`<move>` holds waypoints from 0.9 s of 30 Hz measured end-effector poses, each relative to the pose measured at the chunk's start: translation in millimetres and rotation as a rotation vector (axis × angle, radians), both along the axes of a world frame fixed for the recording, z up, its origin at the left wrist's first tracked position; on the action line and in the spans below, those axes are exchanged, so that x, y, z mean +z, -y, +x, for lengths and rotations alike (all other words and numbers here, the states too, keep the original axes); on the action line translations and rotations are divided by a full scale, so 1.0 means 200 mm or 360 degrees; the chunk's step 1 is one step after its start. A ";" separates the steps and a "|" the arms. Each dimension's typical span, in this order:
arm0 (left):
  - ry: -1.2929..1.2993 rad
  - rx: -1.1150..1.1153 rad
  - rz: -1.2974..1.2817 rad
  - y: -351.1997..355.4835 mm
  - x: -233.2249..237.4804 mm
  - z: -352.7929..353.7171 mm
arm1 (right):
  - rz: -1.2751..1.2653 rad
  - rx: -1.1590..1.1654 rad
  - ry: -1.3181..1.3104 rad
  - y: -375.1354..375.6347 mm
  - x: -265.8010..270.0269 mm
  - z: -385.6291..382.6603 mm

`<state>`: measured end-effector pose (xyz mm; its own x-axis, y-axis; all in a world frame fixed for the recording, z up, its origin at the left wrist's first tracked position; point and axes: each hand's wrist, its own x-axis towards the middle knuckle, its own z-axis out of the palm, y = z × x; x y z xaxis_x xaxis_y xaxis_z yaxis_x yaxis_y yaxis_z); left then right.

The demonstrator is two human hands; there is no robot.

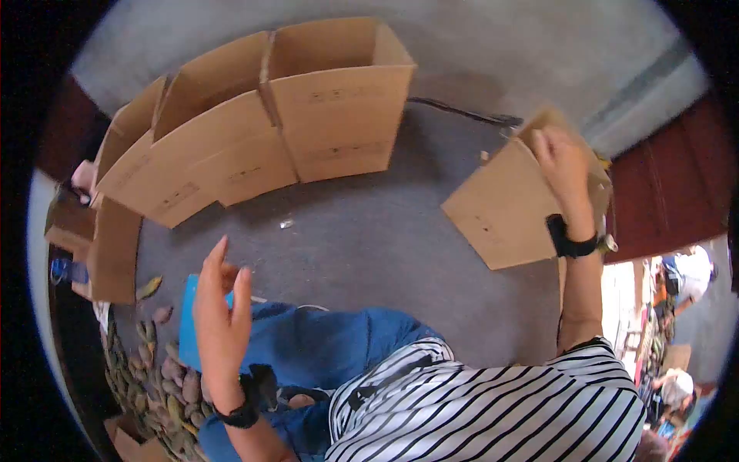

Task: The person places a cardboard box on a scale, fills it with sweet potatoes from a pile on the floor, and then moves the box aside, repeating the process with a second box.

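Observation:
My right hand [560, 165] has its fingers closed at the upper edge of a cardboard box [504, 200], which is tilted over the grey floor at the right. My left hand [222, 312] is raised above my left leg, thumb and fingers apart, holding nothing. Beneath that hand lies part of a blue object [188, 327]. Both wrists wear black bands.
Three open cardboard boxes [339, 115] stand in a row at the upper left. A smaller box [115, 250] is at the far left, above a heap of brownish-green produce [165, 381]. A black cable [462, 114] lies behind. Other people [689, 273] appear at the right.

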<state>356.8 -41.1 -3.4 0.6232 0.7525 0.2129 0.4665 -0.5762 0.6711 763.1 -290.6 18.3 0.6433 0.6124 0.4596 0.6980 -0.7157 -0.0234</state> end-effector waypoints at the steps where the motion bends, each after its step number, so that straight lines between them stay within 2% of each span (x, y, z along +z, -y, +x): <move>1: -0.0047 0.0094 -0.0057 0.00 -0.01 -0.10 | 0.0075 0.0185 -0.0057 -0.17 -0.04 -0.06; 3: -0.0103 0.0255 -0.0101 0.02 -0.02 -0.31 | 0.0209 0.0579 -0.0343 -0.48 -0.14 -0.13; 4: -0.0178 0.0373 -0.0064 0.04 -0.03 -0.43 | 0.0220 0.0653 -0.0357 -0.60 -0.19 -0.12; 6: -0.0272 0.0596 0.0023 0.07 -0.07 -0.65 | 0.0340 0.0995 0.0100 -0.92 -0.28 -0.13; 8: -0.0362 0.0800 0.0135 0.17 -0.09 -0.83 | 0.0210 0.1154 0.0227 -1.14 -0.30 -0.03; 9: -0.0443 0.0888 0.0223 0.22 -0.10 -0.94 | 0.0081 0.1119 0.0139 -1.25 -0.27 -0.02; 10: -0.0591 0.0967 0.0258 0.28 -0.12 -1.03 | 0.0138 0.1188 0.0293 -1.35 -0.35 0.08; 11: -0.0742 0.1041 0.0277 0.34 -0.14 -1.10 | 0.0068 0.1139 0.0240 -1.43 -0.39 0.16; 12: -0.0928 0.1187 0.0190 0.41 -0.15 -1.15 | -0.0025 0.1056 0.0158 -1.52 -0.43 0.24; 14: -0.0919 0.1323 0.0161 0.52 -0.18 -1.21 | -0.0234 0.0984 -0.0022 -1.63 -0.65 0.49; 15: -0.0986 0.1411 -0.0020 0.56 -0.17 -1.20 | -0.0326 0.0961 0.0055 -1.62 -0.64 0.48; 16: -0.0849 0.1371 0.0426 0.61 -0.28 -1.25 | -0.0325 0.0840 -0.0105 -1.62 -0.65 0.46; 17: -0.0853 0.1437 0.0433 0.64 -0.30 -1.26 | -0.0303 0.0896 -0.0060 -1.60 -0.70 0.52; 19: -0.0867 0.1489 0.0572 0.68 -0.33 -1.24 | -0.0516 0.1237 -0.0053 -1.52 -0.72 0.54; 21: -0.0849 0.1544 0.0544 0.66 -0.33 -1.23 | -0.0626 0.1251 -0.0150 -1.43 -0.64 0.33; 23: -0.0742 0.1506 0.0440 0.65 -0.29 -1.21 | -0.0243 0.1617 0.0019 -1.35 -0.74 0.30; 25: -0.0747 0.1478 0.0499 0.63 -0.34 -1.23 | -0.0277 0.1534 -0.0398 -1.18 -0.54 -0.06; 27: -0.0863 0.1476 0.0574 0.61 -0.39 -1.24 | -0.0540 0.1258 -0.0659 -1.09 -0.41 -0.21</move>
<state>108.4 -162.8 -81.0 -0.0674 0.9215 0.3825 0.9930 0.0248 0.1151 721.0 -71.7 -64.3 0.0580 0.9983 0.0063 0.9654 -0.0545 -0.2550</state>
